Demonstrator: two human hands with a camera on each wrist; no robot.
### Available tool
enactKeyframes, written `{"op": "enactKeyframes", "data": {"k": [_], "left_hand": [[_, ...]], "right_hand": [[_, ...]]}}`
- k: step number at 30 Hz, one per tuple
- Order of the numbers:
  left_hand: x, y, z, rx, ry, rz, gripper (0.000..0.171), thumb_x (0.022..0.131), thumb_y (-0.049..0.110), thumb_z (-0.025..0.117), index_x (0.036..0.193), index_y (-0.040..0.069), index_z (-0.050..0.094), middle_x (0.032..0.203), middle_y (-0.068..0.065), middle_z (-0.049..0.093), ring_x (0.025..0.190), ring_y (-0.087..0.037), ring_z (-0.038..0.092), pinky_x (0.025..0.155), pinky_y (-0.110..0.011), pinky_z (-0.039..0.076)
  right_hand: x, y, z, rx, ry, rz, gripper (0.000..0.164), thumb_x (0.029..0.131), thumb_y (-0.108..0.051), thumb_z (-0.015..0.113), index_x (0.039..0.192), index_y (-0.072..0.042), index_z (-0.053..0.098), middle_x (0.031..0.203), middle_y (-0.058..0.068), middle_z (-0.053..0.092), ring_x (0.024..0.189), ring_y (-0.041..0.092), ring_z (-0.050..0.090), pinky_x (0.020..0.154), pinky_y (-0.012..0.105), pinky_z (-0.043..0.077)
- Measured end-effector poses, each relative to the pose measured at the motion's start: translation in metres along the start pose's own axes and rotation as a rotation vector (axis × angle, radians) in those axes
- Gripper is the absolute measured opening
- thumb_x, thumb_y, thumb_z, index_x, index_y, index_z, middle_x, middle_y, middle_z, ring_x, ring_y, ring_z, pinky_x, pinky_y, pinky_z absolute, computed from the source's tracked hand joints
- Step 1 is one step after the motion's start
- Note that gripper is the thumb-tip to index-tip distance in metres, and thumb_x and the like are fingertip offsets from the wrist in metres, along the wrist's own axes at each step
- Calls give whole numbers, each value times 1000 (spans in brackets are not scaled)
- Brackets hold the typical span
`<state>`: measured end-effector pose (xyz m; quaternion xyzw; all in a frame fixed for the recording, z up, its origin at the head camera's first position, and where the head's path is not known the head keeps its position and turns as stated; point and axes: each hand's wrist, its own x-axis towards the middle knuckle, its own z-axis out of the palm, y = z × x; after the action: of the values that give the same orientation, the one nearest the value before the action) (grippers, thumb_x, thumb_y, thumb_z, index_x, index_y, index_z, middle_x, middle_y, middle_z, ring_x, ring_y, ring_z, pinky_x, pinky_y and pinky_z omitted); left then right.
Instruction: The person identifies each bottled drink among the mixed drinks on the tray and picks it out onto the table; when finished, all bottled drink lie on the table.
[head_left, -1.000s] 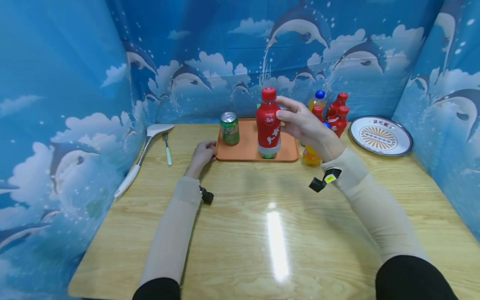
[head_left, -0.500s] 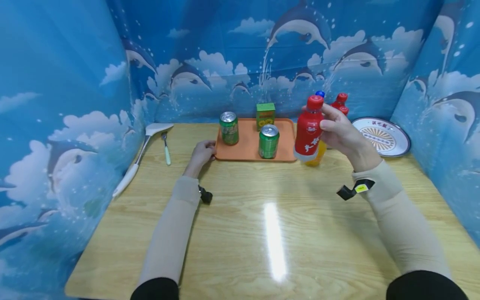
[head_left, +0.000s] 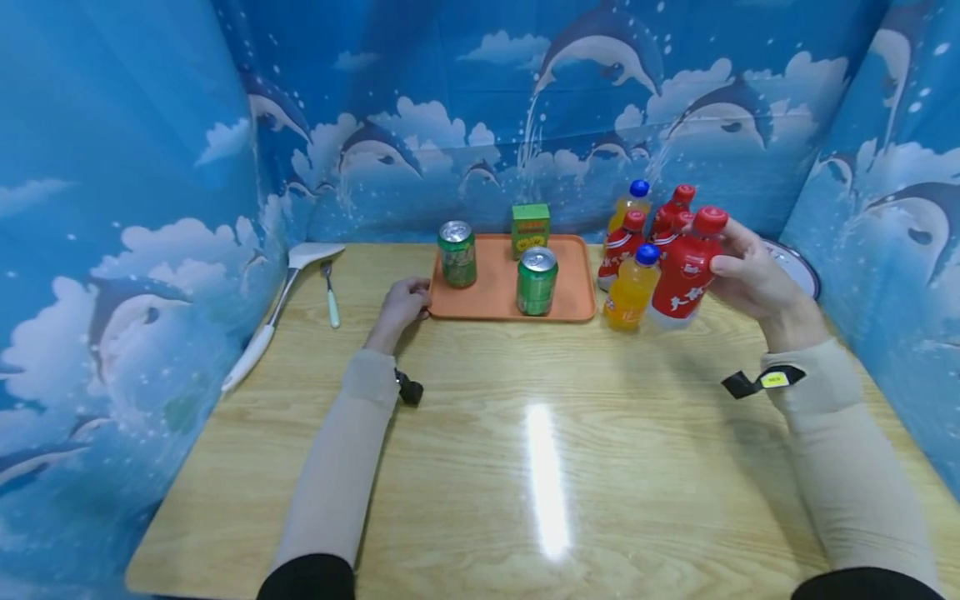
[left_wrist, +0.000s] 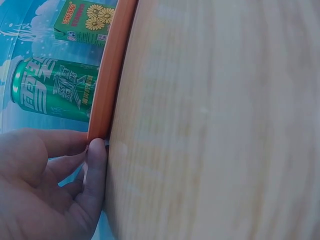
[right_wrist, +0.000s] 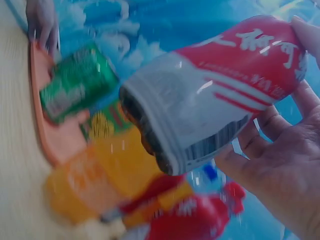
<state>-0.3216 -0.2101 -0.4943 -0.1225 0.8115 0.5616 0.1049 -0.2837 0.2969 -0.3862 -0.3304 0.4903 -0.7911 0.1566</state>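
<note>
My right hand [head_left: 757, 271] grips a red-capped bottle [head_left: 686, 275] with a red and white label around its upper part. In the right wrist view the bottle [right_wrist: 220, 90] is tilted, its dark base showing. My left hand [head_left: 401, 308] pinches the near left corner of an orange tray [head_left: 491, 300], thumb and forefinger at its rim [left_wrist: 111, 75] in the left wrist view. On the tray stand a green can [head_left: 457, 257] at the left, another green can [head_left: 537, 283] near the front, and a green carton [head_left: 531, 229] behind it.
Right of the tray stand an orange drink bottle [head_left: 632, 292] with a blue cap, another blue-capped bottle [head_left: 630, 204] and several red bottles [head_left: 621, 248]. A plate [head_left: 797, 268] lies partly hidden behind my right hand. A spatula [head_left: 277, 312] and a small fork [head_left: 332, 300] lie at the left.
My right hand has carried the red bottle from over the tray rightward, past the orange drink bottle. The front can and the carton have come into full view. My left hand stays at the tray corner.
</note>
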Motion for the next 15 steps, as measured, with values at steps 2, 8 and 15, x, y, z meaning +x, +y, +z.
{"op": "enactKeyframes", "data": {"k": [2, 8, 15], "left_hand": [[1, 0, 1, 2, 3, -3, 54, 104, 6, 47, 158, 11, 48, 140, -16, 56, 111, -21, 58, 78, -25, 54], [1, 1, 0, 0, 3, -1, 54, 104, 4, 47, 158, 9, 48, 142, -17, 57, 113, -21, 58, 77, -23, 54], [-3, 3, -1, -4, -4, -5, 53, 104, 5, 47, 157, 10, 49, 139, -16, 56, 107, -21, 58, 77, -24, 54]], "right_hand": [[-8, -1, -8, -67, 63, 20, 45, 104, -1, 58, 148, -10, 52, 135, 7, 69, 118, 17, 71, 96, 30, 61], [-27, 1, -29, -164, 180, 84, 51, 105, 4, 50, 153, -13, 49, 131, 1, 71, 115, 11, 69, 95, 25, 60], [-35, 8, -42, -326, 357, 169, 52, 103, 6, 56, 149, -17, 53, 131, -8, 68, 115, 5, 65, 90, 18, 59]]}}
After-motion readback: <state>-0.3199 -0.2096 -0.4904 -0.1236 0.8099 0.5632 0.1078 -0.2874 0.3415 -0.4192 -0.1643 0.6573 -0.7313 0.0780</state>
